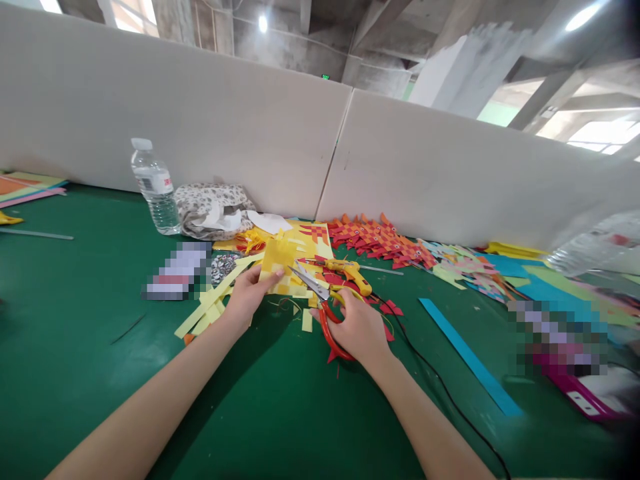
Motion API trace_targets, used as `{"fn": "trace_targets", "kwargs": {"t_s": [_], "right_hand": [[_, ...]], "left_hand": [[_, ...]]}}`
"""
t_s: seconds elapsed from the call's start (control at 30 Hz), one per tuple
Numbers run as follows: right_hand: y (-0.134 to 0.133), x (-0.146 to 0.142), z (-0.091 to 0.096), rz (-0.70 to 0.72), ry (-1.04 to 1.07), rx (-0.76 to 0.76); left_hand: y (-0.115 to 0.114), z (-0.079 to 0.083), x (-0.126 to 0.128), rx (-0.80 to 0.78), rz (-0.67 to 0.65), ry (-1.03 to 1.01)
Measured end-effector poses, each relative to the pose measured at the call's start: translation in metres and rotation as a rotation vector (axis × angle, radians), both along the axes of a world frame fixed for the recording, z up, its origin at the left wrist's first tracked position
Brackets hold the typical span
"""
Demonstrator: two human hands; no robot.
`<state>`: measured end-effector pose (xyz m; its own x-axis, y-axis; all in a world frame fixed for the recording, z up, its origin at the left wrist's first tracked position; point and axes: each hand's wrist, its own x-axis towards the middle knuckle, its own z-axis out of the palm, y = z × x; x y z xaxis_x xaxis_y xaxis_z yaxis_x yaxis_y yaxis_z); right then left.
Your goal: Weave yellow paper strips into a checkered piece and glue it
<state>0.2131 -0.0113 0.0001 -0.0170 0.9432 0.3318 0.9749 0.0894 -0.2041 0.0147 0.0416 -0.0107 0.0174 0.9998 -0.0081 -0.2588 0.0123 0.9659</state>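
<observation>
My left hand [249,293] pinches a piece of yellow woven paper [280,259] between thumb and fingers. Red-handled scissors [327,320] are in my right hand [361,328], their blades parted and pointing at the paper's right side. Whether the blades touch the paper I cannot tell. Beyond my hands lies a yellow glue gun [350,272] with a black cord. Pale yellow paper strips [214,308] are scattered by my left hand, and red paper scraps [391,308] lie beyond my right.
A water bottle [156,190] stands at the back left beside a patterned cloth bundle [215,207]. Red-orange woven paper pieces [373,240] are heaped along the white partition [240,133]. A blue strip [470,357] lies right on the green table [280,427]; a blurred-out rectangle [180,270] lies left.
</observation>
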Motion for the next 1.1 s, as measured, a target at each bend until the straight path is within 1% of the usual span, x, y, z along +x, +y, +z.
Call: {"fn": "trace_targets", "kwargs": {"t_s": [0.23, 0.47, 0.57, 0.7, 0.77, 0.9, 1.1], "right_hand": [[-0.0012, -0.0005, -0.0003, 0.009, 0.004, 0.007], [-0.0019, -0.001, 0.0, 0.03, 0.023, 0.033], [-0.0017, -0.0013, 0.0002, 0.015, -0.006, 0.007], [-0.001, -0.0012, 0.0011, -0.014, -0.041, -0.044], [-0.0008, -0.0012, 0.0016, -0.003, -0.035, -0.047], [-0.0005, -0.0011, 0.0014, 0.023, -0.051, -0.043], [0.0001, -0.0004, 0.0011, 0.062, -0.059, -0.05]], "left_hand": [[0.0026, -0.0032, -0.0005, -0.045, 0.038, 0.046], [0.0027, -0.0034, -0.0017, -0.059, 0.032, 0.066], [0.0, 0.0, -0.0002, -0.031, -0.005, 0.053], [-0.0037, 0.0028, 0.0019, 0.044, -0.091, 0.023], [-0.0041, 0.0024, 0.0023, 0.091, -0.119, 0.053], [-0.0025, 0.0009, 0.002, 0.14, -0.116, 0.135], [-0.0007, 0.0019, -0.0003, 0.166, -0.136, 0.143]]}}
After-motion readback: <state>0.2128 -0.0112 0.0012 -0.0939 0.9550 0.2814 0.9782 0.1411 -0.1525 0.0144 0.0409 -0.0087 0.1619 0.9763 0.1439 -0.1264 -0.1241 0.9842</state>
